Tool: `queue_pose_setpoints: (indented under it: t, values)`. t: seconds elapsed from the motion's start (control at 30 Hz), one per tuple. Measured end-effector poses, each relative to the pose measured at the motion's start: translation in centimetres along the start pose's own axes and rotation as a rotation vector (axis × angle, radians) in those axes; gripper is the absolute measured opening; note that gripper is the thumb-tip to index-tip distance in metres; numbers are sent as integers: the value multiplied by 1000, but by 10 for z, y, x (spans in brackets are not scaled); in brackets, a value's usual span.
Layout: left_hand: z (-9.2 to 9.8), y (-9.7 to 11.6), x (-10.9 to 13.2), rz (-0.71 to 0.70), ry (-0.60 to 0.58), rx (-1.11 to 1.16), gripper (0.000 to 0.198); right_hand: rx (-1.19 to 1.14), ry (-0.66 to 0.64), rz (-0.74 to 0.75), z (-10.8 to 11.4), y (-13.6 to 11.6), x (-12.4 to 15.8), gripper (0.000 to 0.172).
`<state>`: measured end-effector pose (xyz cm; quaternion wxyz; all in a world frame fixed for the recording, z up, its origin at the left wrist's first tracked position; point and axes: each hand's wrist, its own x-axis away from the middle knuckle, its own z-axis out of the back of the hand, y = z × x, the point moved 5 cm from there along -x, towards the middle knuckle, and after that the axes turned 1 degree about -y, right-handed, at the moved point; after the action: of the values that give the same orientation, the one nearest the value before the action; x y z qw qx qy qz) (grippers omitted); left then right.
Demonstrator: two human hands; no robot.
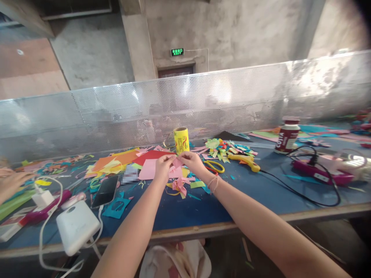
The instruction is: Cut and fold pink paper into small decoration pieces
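Pinching pink paper (176, 163) in left hand (164, 166) and right hand (192, 161) above worktop (188, 216), yellow roll (181, 141) toward far edge, glue gun (245, 160) rightward, scissors (219, 166) partly covered by right hand, co-worker's hand (14, 183) cut off leftward, pink paper's folds unclear.

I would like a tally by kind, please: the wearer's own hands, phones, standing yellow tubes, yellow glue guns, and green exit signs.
Wearer's left hand and right hand, at pink paper: 2
Phone: 1
Yellow tube: 1
Glue gun: 1
Exit sign: 1
Total: 6
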<state>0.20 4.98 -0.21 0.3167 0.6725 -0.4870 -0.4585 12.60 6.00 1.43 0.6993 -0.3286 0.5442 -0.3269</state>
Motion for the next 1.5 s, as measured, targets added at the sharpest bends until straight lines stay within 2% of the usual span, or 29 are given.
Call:
queue_pose_setpoints:
  t: [0.2,0.3,0.47,0.63,0.77,0.83,0.97,1.03,1.3,1.5]
  values:
    - [4,-3,-2,77,43,43,23,-281,-57,-249,1,22,-5,23]
    - [5,-3,-3,82,49,52,26,-356,-45,-340,2,27,-4,23]
    - [5,-1,-3,95,58,64,30,-345,-49,-374,1,25,-3,21]
    - [9,-3,-3,171,88,111,29,-347,-169,-356,-3,28,-4,16]
    - [15,-4,-5,158,132,101,28,-278,-247,-231,-4,27,-5,23]
    - [17,-4,-6,145,158,87,26,-127,-263,-57,-2,18,-4,28]
    - [18,-6,-6,180,190,86,20,246,-246,396,-2,-6,4,41]
    - [18,-8,-5,212,201,99,17,337,-250,518,-4,-10,8,43]
    - [15,-8,-4,231,197,178,22,439,-256,595,-5,-8,7,38]
    - [15,-5,-5,192,196,156,22,409,-208,573,-4,-5,6,26]
